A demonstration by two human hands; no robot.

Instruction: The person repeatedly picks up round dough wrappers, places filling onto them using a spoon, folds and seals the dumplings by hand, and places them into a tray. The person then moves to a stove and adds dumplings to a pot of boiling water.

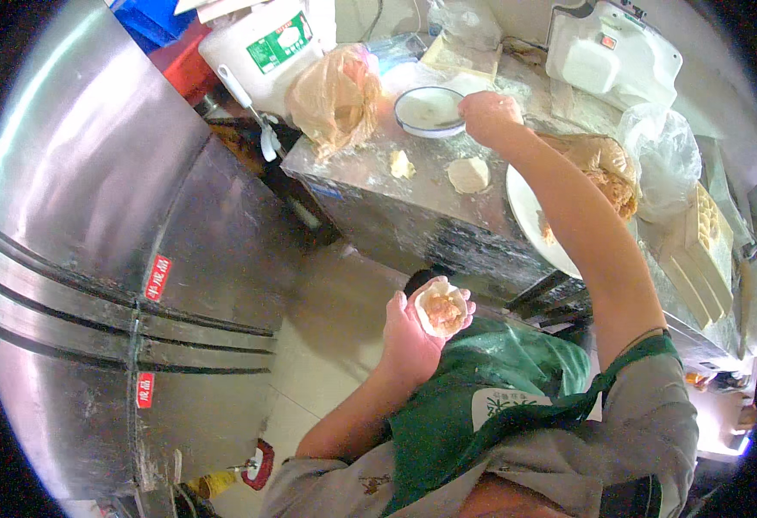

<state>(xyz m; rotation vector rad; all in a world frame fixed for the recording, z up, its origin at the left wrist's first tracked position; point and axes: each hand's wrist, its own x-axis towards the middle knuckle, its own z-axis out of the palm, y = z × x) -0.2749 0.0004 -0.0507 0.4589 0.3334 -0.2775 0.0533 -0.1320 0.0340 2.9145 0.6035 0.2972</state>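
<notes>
My left hand [414,333] is held palm up over the floor, in front of the apron. In it lies a round dough wrapper [422,312] with a mound of pale orange minced filling [444,311] at its centre. My right hand [490,116] reaches across the worktop, fingers curled, at the right rim of a white bowl with a blue edge [404,126]. Pale content fills the bowl, and a dark shape shows in it beside my fingers. Whether my fingers grip anything is hidden. Nearer me are a round piece of dough [469,175] and a small dough scrap [402,164].
Under my right forearm sits a white plate [526,201] with a bag of minced filling [613,189]. Stacked trays [708,259] hold small dough pieces at right. Another tied bag [333,97] and a white jug [249,48] stand left. A steel cabinet [216,233] borders the floor.
</notes>
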